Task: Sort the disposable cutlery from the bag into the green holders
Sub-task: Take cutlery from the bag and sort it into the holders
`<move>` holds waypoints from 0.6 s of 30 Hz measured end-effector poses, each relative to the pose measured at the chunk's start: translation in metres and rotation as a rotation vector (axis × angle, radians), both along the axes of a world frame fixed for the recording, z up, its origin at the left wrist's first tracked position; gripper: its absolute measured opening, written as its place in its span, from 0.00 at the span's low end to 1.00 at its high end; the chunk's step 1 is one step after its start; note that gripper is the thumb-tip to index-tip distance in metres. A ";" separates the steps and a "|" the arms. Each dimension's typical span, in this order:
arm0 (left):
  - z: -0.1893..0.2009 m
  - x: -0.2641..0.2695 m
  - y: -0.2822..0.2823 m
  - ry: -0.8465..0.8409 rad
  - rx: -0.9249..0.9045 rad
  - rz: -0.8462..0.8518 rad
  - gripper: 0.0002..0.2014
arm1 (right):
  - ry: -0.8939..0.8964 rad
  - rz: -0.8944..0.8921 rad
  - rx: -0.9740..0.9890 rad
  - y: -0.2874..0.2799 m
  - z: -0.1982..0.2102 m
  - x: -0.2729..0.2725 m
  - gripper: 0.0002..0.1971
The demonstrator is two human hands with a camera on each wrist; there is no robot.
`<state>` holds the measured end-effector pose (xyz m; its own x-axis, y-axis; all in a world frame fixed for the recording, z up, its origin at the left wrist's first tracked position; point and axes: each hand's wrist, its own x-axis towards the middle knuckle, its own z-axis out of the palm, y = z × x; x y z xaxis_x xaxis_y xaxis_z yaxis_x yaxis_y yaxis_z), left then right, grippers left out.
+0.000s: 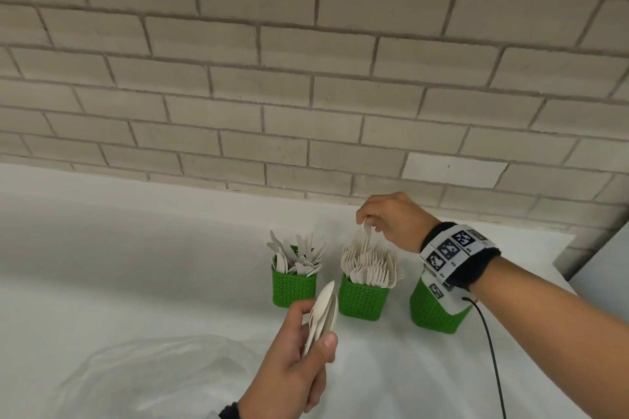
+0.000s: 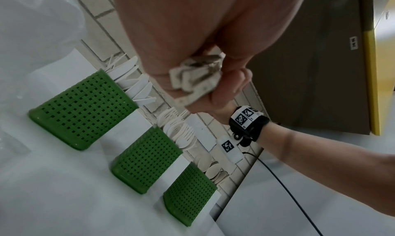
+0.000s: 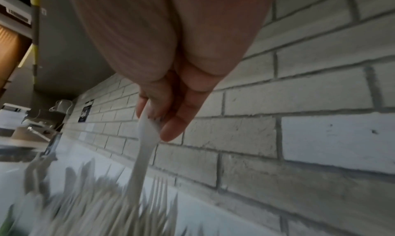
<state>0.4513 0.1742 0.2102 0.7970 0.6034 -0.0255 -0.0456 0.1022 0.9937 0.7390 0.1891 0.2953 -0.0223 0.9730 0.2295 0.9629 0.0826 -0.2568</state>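
Note:
Three green perforated holders stand in a row on the white counter: the left one [image 1: 294,287] bristles with knives, the middle one [image 1: 363,298] with forks, the right one [image 1: 437,311] sits partly behind my right wrist and shows spoons in the left wrist view [image 2: 188,195]. My right hand [image 1: 371,226] pinches the top of a white fork [image 3: 145,146] above the middle holder, its lower end among the other forks. My left hand [image 1: 306,347] grips a bundle of white cutlery [image 1: 323,311] in front of the holders.
A crumpled clear plastic bag [image 1: 153,374] lies at the front left of the counter. A brick wall [image 1: 306,78] rises right behind the holders. A black cable [image 1: 490,350] trails from my right wristband across the counter.

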 end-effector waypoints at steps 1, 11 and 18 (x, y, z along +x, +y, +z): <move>0.001 0.000 0.000 -0.007 -0.043 0.001 0.19 | 0.013 -0.011 0.020 0.000 0.006 0.002 0.13; 0.007 0.001 -0.002 -0.049 -0.146 0.004 0.16 | -0.134 -0.051 -0.278 0.001 -0.037 -0.010 0.14; 0.008 -0.003 0.004 -0.099 -0.091 0.027 0.11 | 0.049 -0.115 -0.180 -0.003 -0.013 -0.013 0.10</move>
<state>0.4485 0.1786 0.2187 0.7819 0.6235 -0.0025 -0.1474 0.1888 0.9709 0.7264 0.1860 0.2819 0.0983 0.9939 0.0496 0.9494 -0.0788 -0.3041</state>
